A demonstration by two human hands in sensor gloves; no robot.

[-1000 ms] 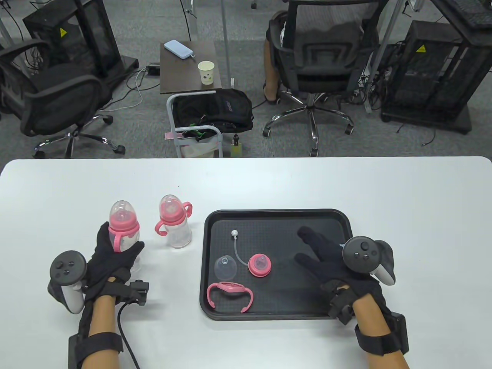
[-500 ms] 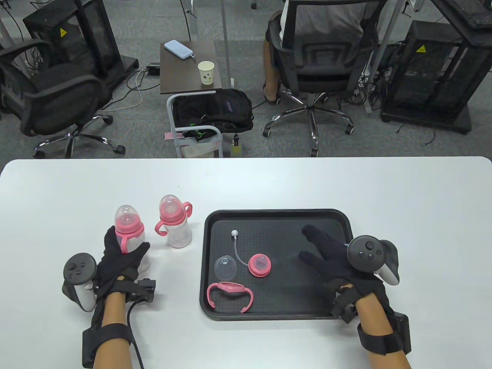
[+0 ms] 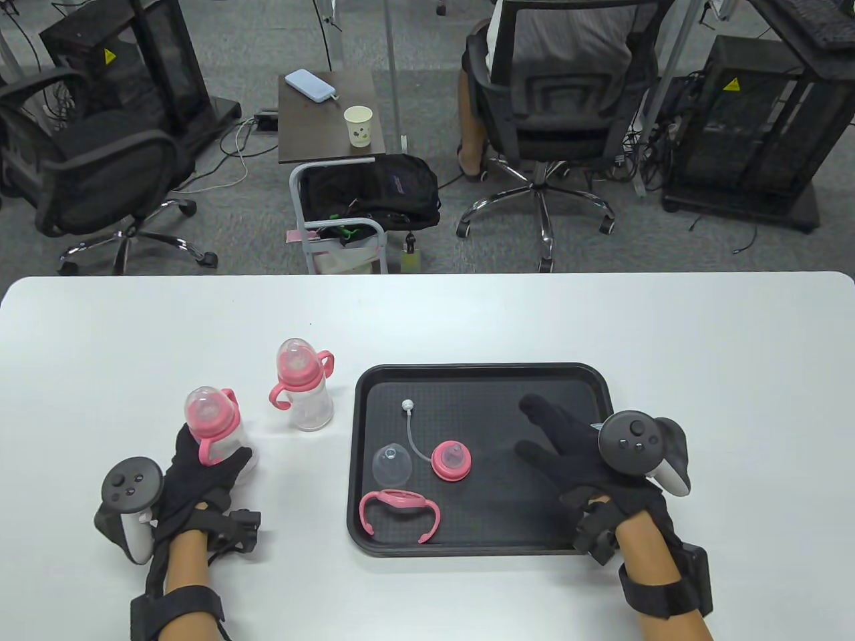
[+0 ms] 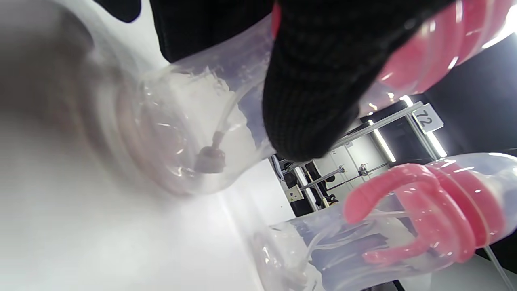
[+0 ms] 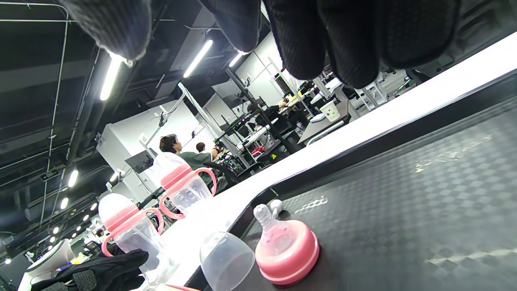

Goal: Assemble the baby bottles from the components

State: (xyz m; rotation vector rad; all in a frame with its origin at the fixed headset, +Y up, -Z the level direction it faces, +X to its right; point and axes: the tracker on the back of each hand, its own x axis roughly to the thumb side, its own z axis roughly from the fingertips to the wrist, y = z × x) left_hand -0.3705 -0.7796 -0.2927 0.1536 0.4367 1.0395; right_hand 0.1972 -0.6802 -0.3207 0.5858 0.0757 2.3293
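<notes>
My left hand (image 3: 200, 477) grips an assembled baby bottle (image 3: 214, 427) with pink collar, handles and clear cap, standing left of the tray. It fills the left wrist view (image 4: 194, 133), with a straw weight inside. A second assembled bottle (image 3: 304, 387) stands just beyond it (image 4: 404, 226). On the black tray (image 3: 481, 534) lie a pink nipple collar (image 3: 452, 461) with a straw (image 3: 414, 434), a clear cap (image 3: 392, 465) and a pink handle ring (image 3: 399, 513). My right hand (image 3: 568, 444) rests open and empty on the tray's right half; its fingers (image 5: 323, 36) hang above the tray floor.
The white table (image 3: 534, 320) extends beyond the tray to its far edge. Past it are office chairs (image 3: 548, 113), a small side table with a paper cup (image 3: 358, 125), and a backpack (image 3: 381, 190) on a cart.
My left hand has drawn the gripped bottle toward me and slightly left, away from the second bottle. My right hand has stayed nearly still on the tray.
</notes>
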